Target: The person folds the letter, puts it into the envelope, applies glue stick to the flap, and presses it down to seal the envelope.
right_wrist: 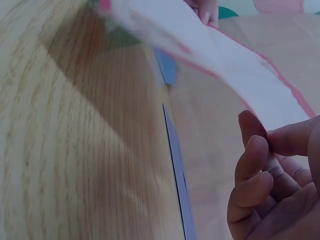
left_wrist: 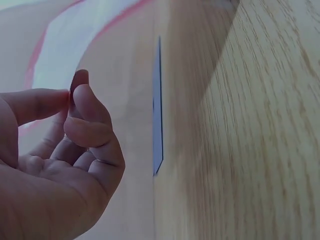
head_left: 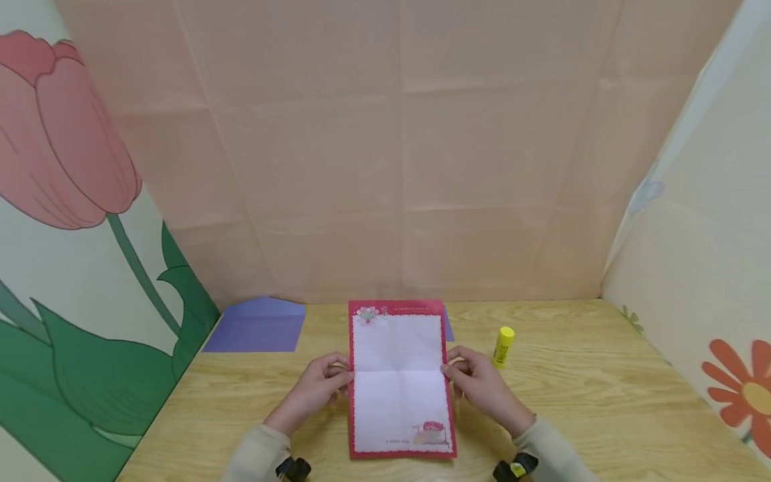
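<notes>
A sheet of letter paper (head_left: pixel 397 402) with a red border is held up between both hands. Crease lines cross its white middle, and printed flowers decorate its top left and bottom right corners. On its left edge, my left hand (head_left: pixel 319 388) pinches the paper between thumb and fingers. My right hand (head_left: pixel 480 385) pinches the opposite edge at about the same height. In the right wrist view the sheet (right_wrist: pixel 235 60) bows in a curve above the table, its edge between the thumb and fingers of the right hand (right_wrist: pixel 280 185).
A purple envelope (head_left: pixel 255 331) lies at the table's back left. Behind the sheet, part of another purple piece (head_left: pixel 448 326) peeks out. A yellow glue stick (head_left: pixel 502 347) stands upright just beyond the right hand. A peach-coloured sheet (head_left: pixel 397 167) hangs along the table's (head_left: pixel 602 388) back edge.
</notes>
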{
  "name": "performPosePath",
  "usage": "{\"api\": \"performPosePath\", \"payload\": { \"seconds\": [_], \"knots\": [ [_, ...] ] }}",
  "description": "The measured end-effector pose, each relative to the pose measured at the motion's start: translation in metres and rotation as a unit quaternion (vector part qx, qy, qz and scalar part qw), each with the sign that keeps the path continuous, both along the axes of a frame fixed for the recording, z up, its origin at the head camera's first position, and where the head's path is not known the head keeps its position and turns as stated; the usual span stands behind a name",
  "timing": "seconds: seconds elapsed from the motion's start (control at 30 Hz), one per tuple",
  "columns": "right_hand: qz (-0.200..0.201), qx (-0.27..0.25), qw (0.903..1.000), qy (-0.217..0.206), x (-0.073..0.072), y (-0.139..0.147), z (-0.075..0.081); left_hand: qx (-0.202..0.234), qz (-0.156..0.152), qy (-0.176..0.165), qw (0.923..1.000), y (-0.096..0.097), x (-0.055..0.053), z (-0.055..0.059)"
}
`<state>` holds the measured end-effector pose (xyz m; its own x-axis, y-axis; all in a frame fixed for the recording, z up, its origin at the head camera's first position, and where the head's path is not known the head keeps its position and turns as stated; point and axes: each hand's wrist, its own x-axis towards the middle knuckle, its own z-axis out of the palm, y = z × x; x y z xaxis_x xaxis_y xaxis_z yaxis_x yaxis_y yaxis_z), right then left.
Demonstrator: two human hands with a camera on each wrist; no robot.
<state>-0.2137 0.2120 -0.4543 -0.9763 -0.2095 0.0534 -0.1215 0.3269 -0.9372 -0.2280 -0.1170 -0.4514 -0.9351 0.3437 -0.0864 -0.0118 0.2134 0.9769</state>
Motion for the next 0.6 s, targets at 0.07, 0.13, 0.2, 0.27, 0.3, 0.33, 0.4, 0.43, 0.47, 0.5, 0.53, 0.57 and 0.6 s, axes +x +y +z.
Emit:
{"api": "performPosePath", "payload": {
  "seconds": [0.07, 0.13, 0.2, 0.27, 0.3, 0.33, 0.4, 0.43, 0.47, 0.5, 0.53, 0.57, 0.6],
  "knots": [
    [-0.003, -0.005, 1.0, -0.004, -0.0002, 0.0, -0.0003, 0.005, -0.003, -0.002, 1.0, -0.0008, -0.0003, -0.0001],
    [-0.004, -0.012, 0.9999, -0.006, -0.0003, 0.0002, -0.0003, 0.012, -0.008, -0.003, 0.9999, -0.0015, -0.0004, 0.0001],
    [0.001, -0.018, 0.9998, -0.003, -0.0005, 0.0007, -0.0001, 0.02, -0.014, -0.005, 0.9997, -0.0024, -0.0007, 0.0006],
    [0.007, -0.022, 0.9997, 0.001, -0.0006, 0.002, -0.0001, 0.027, -0.022, -0.009, 0.9994, -0.0027, -0.0006, 0.0008],
    [0.008, -0.024, 0.9997, 0.001, -0.0006, 0.0024, 0.0, 0.029, -0.025, -0.009, 0.9992, -0.0031, -0.0005, 0.0009],
    [0.012, -0.024, 0.9996, 0.004, -0.0006, 0.0029, -0.0001, 0.031, -0.028, -0.011, 0.9991, -0.0032, -0.0005, 0.0009],
    [0.016, -0.024, 0.9996, 0.007, -0.0008, 0.0037, -0.0002, 0.032, -0.034, -0.01, 0.9989, -0.0039, -0.0009, 0.0003],
    [0.017, -0.025, 0.9995, 0.007, -0.0008, 0.004, -0.0001, 0.031, -0.037, -0.009, 0.9988, -0.0041, -0.0011, 0.0],
    [0.02, -0.026, 0.9994, 0.008, -0.0008, 0.0043, -0.0001, 0.03, -0.036, -0.006, 0.9989, -0.0043, -0.0013, -0.0006],
    [0.022, -0.031, 0.9992, 0.007, -0.001, 0.0045, -0.0004, 0.029, -0.036, -0.003, 0.9989, -0.0045, -0.0017, -0.0012],
    [0.026, -0.035, 0.999, 0.009, -0.001, 0.0047, -0.0005, 0.028, -0.035, -0.002, 0.999, -0.0045, -0.0019, -0.0018],
    [0.028, -0.037, 0.9989, 0.01, -0.0009, 0.0049, -0.0005, 0.026, -0.034, 0.0, 0.9991, -0.0045, -0.0021, -0.0022],
    [0.03, -0.037, 0.9988, 0.011, -0.0008, 0.005, -0.0007, 0.026, -0.032, 0.003, 0.9992, -0.0041, -0.0022, -0.0025]
  ]
}}
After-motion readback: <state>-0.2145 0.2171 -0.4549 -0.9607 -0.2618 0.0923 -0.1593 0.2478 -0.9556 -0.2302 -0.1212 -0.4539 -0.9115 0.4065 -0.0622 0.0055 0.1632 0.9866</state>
